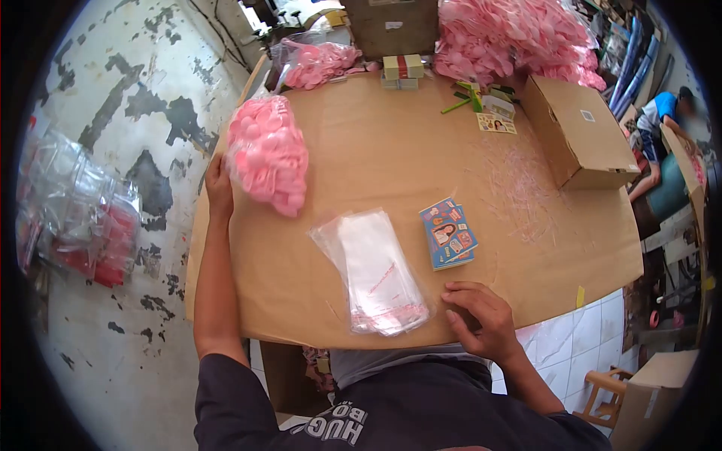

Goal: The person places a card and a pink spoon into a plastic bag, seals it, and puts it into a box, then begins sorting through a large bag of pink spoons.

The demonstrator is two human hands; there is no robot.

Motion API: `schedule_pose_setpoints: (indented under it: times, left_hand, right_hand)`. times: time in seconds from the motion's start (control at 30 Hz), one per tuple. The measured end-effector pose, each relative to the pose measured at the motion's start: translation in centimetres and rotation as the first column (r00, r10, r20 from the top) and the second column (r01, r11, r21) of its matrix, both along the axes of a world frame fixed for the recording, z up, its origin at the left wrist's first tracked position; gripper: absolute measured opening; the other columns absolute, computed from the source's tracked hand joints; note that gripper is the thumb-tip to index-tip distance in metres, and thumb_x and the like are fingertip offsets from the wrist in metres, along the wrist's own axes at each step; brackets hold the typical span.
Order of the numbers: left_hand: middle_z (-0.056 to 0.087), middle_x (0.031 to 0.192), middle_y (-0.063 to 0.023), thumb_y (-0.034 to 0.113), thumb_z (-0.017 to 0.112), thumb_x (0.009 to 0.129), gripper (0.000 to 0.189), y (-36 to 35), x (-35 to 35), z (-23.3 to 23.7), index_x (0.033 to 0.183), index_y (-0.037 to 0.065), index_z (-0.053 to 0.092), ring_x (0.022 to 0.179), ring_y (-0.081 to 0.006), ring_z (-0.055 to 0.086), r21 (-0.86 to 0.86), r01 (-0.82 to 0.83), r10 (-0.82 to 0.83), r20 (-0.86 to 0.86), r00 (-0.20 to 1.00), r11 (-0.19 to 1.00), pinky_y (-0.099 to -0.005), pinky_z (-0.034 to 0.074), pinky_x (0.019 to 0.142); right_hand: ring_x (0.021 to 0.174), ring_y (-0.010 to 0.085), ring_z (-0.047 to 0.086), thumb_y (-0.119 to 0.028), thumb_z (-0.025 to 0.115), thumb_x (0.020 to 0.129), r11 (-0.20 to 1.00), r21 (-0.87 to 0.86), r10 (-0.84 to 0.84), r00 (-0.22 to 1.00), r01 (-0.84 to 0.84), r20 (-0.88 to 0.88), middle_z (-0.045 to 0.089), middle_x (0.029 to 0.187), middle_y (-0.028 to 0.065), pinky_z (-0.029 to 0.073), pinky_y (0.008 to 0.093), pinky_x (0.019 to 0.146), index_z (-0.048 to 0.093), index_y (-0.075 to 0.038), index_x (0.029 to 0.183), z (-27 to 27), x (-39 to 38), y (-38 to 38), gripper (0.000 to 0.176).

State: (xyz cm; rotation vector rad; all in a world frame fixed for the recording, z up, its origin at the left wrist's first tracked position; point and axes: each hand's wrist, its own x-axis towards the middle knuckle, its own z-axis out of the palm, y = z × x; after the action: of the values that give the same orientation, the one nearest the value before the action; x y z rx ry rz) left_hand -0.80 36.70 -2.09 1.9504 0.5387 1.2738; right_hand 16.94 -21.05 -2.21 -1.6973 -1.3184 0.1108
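At the table's left edge, my left hand (218, 186) is closed on the side of a clear bag of pink pieces (271, 154); the bag partly hides its fingers. My right hand (483, 316) rests near the front edge, fingers loosely bent and thumb apart, holding nothing. Just beyond it lies a small stack of blue printed cards or booklets (449, 233), slightly fanned. A pile of clear plastic sleeves (380, 274) with red print lies between my hands, nearer the right one.
Brown paper covers the table (368, 150). A cardboard box (575, 135) stands at the right, with thin clear strips (519, 188) scattered beside it. Along the back are pink bagged pieces (511, 37), card stacks (402, 69) and green tools (470, 98). Another person (662, 124) sits far right.
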Motion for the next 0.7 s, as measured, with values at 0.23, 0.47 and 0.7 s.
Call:
schedule_pose_setpoints:
  times: [0.23,0.47,0.7]
  left_hand:
    - [0.07,0.107,-0.0027,0.022,0.05,0.114,0.026,-6.3,-6.5,1.5,0.108,0.003,0.067,0.093,-0.0085,0.061,-0.269,0.206,-0.138,0.251,0.958,0.941,-0.0264,0.051,0.085]
    - [0.063,0.104,0.0002,0.014,0.057,0.11,0.017,-10.9,-2.6,3.7,0.103,0.002,0.066,0.099,-0.0085,0.055,-0.043,0.236,-0.233,0.064,0.97,0.971,-0.024,0.044,0.09]
    - [0.061,0.105,-0.0088,0.013,0.067,0.102,0.011,-15.7,0.0,3.0,0.099,0.002,0.067,0.098,-0.0213,0.058,0.23,0.117,-0.128,0.037,0.991,0.966,-0.0331,0.047,0.09]
  right_hand:
    - [0.105,0.0328,0.073,-0.007,0.073,0.088,0.998,-0.02,0.052,0.994,-0.054,-0.099,0.075,0.108,0.0189,0.058,0.0392,0.09,0.073,0.0,0.103,0.8,-0.1,0.2,0.016]
    - [0.085,0.0289,0.072,-0.008,0.069,0.094,0.963,0.112,0.239,0.968,-0.247,0.076,0.075,0.096,0.0147,0.054,0.0378,0.078,0.072,0.001,0.102,8.8,2.7,6.4,0.012]
    - [0.1,0.0215,0.071,-0.041,0.073,0.099,0.896,-0.17,0.388,0.909,-0.411,-0.15,0.074,0.108,0.0136,0.055,0.0344,0.088,0.066,-0.001,0.125,10.0,4.4,25.2,0.048]
